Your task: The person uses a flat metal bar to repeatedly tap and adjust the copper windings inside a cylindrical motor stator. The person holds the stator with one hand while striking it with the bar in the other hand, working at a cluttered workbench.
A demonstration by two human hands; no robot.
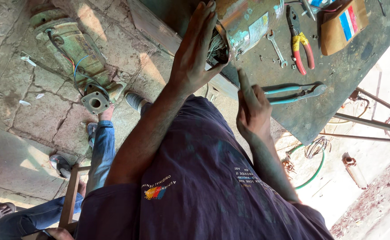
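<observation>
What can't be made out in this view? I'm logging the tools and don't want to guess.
- Motor housing: its upper part is cut off by the top edge; the left hand covers one side of its open end.
- Right hand: whether it grips anything cannot be told from behind.
- Cardboard box: contents hidden.
- Small bits near the spanner: too small to identify.

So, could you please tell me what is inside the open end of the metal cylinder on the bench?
Thin wires show inside the metal cylinder; the left hand covers the rest.
</observation>
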